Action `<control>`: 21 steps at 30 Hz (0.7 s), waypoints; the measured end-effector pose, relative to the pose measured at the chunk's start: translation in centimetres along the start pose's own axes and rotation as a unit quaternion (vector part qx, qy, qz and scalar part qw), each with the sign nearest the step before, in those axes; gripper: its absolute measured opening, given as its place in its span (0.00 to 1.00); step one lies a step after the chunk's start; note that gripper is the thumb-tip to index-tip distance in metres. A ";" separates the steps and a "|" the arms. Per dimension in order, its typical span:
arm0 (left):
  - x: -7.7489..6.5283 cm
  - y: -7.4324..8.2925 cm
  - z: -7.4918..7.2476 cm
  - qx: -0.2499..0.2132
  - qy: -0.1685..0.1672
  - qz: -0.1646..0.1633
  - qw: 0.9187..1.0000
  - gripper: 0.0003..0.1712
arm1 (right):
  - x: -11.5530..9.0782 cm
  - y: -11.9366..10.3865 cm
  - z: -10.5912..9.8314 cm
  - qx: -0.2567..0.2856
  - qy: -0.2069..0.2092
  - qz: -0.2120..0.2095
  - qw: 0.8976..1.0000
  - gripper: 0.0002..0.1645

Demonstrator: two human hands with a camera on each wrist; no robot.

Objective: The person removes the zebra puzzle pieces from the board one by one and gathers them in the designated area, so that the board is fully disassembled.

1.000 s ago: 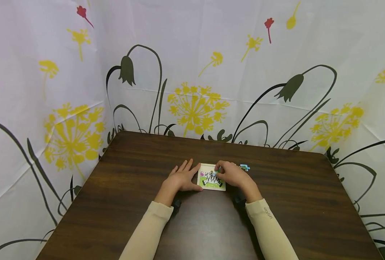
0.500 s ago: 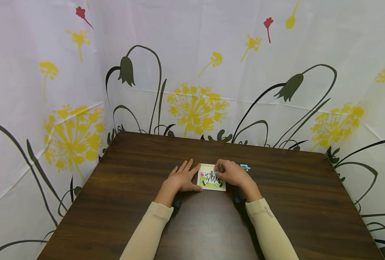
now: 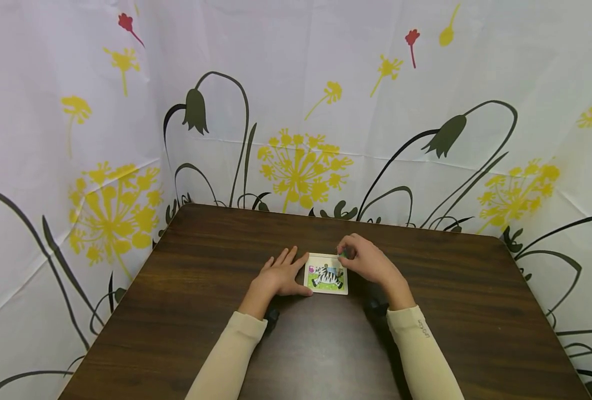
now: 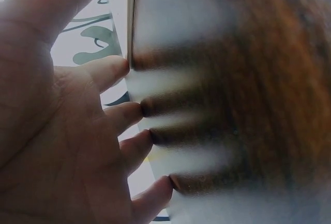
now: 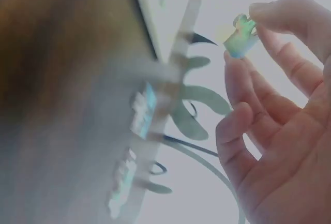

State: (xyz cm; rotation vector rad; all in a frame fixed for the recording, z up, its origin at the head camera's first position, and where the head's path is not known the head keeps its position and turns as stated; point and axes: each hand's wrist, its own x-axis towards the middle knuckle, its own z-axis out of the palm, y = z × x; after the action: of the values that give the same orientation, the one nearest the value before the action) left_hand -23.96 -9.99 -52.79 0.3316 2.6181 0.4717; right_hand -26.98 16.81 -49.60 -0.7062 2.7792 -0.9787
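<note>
A small square jigsaw puzzle board (image 3: 321, 283) with a zebra picture and a pale frame lies on the table. My left hand (image 3: 277, 278) rests flat at its left side, fingers spread, thumb at the lower left corner and index fingertip at the upper one. In the left wrist view, the fingertips (image 4: 161, 188) of that hand touch the tabletop. My right hand (image 3: 371, 264) is over the board's upper right corner and pinches a small green puzzle piece (image 5: 240, 38) with a bluish edge between thumb and fingers.
Two loose puzzle pieces (image 5: 145, 111) lie on the table beside the board in the right wrist view; the right hand hides them in the head view. The dark wood table (image 3: 216, 244) ends at a white curtain (image 3: 286, 66) with a flower print.
My right hand has moved from the middle of the board up and right to its upper right corner, uncovering more of the zebra picture. The left hand stays in place.
</note>
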 end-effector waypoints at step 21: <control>-0.8 0.5 -0.6 -0.006 -0.005 0.000 1.000 0.62 | -3.3 4.1 -6.0 -0.023 0.025 0.125 0.992 0.25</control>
State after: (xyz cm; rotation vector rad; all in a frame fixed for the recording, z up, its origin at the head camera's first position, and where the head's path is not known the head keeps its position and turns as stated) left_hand -23.48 -9.94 -51.77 0.3292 2.6045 0.4849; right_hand -27.17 24.52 -47.60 -0.3297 2.8505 -0.8956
